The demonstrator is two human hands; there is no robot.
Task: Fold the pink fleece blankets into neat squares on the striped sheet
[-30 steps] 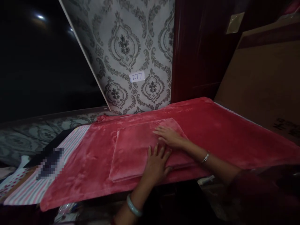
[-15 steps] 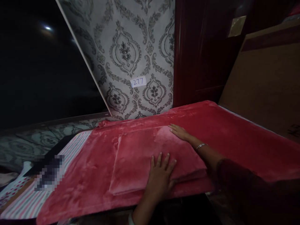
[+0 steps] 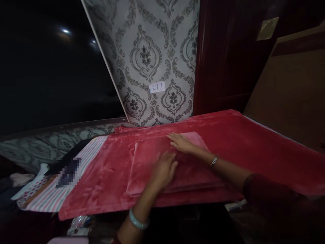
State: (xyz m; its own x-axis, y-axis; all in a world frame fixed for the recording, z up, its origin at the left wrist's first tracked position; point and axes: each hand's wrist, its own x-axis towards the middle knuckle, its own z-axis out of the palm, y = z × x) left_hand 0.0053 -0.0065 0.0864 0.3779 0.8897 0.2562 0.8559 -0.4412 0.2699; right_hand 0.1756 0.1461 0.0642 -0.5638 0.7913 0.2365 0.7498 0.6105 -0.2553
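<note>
A pinkish-red plush blanket, folded into a flat rectangular bundle, lies on a larger spread of red plush fabric. My right hand rests on the far part of the bundle with its fingers stretched out to the left. Nearer to me, my left hand is over the middle of the bundle, slightly blurred, its thumb apart from the fingers. Neither hand grips anything. A pale bangle is on my left wrist and a thin silver bracelet on my right.
Striped cloth shows at the left, with a pixelated dark patch over it. A large dark screen stands behind at the left. Patterned wallpaper bears a paper label reading 277. A big cardboard panel leans at the right.
My right hand has slid left across the bundle from its far right corner. My left hand has moved up and slightly left, its fingers less spread. The view has shifted a little.
</note>
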